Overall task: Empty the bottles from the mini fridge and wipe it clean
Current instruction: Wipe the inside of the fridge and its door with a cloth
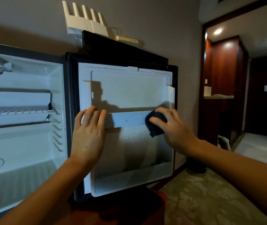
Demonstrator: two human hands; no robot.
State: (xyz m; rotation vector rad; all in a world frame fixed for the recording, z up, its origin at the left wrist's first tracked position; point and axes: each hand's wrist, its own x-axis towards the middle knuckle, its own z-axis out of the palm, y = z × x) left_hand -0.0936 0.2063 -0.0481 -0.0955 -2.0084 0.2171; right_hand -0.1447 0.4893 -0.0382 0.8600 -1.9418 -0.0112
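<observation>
The mini fridge [24, 140] stands open on the left, its white inside holding a wire shelf [15, 111] and no bottles in view. Its door [129, 88] is swung out to the right, inner side facing me. My left hand [89, 133] lies flat with straight fingers on the left end of the door's white rail [128, 119]. My right hand [173, 127] holds a dark blue cloth [155, 122] bunched under its fingers and presses it against the right end of that rail. Dark specks dot the rail and the panel below it.
White routers with antennas [87, 20] and a small beige box [128, 40] sit on top of the fridge against the wall. A door bin [129, 177] runs along the door's bottom. Patterned carpet [202, 200] lies to the right, with a doorway [227, 86] beyond.
</observation>
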